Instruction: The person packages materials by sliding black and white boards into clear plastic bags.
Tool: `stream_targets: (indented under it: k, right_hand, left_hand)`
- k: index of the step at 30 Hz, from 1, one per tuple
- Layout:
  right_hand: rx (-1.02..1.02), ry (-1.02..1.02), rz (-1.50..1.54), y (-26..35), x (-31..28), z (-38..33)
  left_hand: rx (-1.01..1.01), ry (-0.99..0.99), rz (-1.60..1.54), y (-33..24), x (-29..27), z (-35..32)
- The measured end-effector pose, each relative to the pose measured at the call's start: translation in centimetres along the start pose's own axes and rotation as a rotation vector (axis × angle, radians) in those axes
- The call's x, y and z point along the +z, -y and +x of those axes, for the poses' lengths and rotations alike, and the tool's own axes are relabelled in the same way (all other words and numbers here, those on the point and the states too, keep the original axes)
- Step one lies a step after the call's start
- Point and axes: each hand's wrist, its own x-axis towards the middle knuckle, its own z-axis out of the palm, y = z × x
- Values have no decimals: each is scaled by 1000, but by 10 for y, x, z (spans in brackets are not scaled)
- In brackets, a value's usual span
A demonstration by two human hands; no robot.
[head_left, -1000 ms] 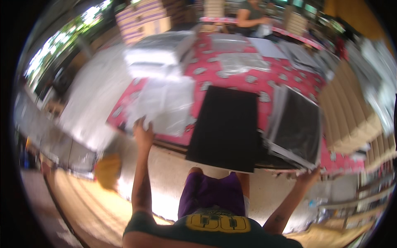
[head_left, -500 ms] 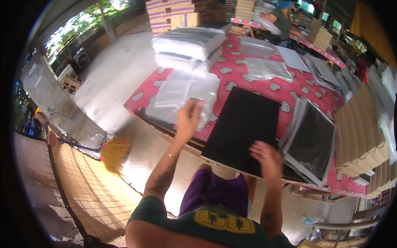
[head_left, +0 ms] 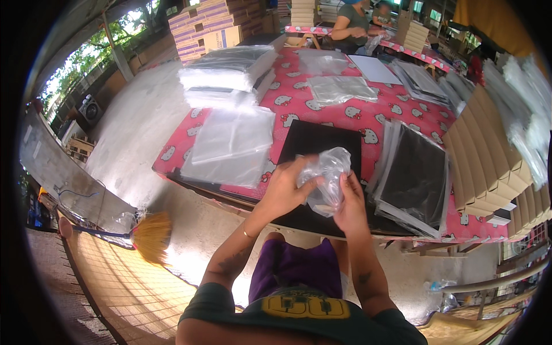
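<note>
A crumpled clear plastic bag (head_left: 326, 172) is up between my two hands over a flat black board (head_left: 325, 135). My left hand (head_left: 287, 187) pinches one side of the bag with thumb and fingers. On the bag's other side, my right hand (head_left: 352, 206) grips its edge, fingers pointing up. The board lies on the table near its front edge, partly covered by the bag and my hands. To its left is a pile of flat clear plastic bags (head_left: 233, 141). At its right, black boards in clear plastic (head_left: 417, 178) lie in a slanted stack.
The table wears a pink patterned cover (head_left: 299, 86). A tall stack of wrapped boards (head_left: 227, 72) stands at the back left, more plastic sheets (head_left: 342, 89) at the back. Folded cardboard (head_left: 486, 152) rises on the right. Beyond, a person (head_left: 351, 26) works; a broom (head_left: 150, 237) is left of the table.
A clear bag is now held between both hands. My left hand has moved right from the bag pile, and my right hand has risen from the board to meet it. The view has shifted.
</note>
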Motion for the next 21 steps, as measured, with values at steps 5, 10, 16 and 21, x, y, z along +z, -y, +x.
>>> stream_targets:
  k: [5, 10, 16, 21]
  right_hand:
    - [-261, -37, -141, 41, -42, 24]
    - [-904, -439, -853, 41, -32, 11]
    - [-881, -51, -1214, 24, -10, -22]
    - [-575, 89, -1601, 30, -57, 1]
  left_hand:
    - [-280, 46, -517, 23, -9, 3]
    - [-288, -59, -405, 22, -14, 12]
    - [-359, -25, -393, 22, -15, 28]
    - [-595, 19, -540, 57, -17, 40]
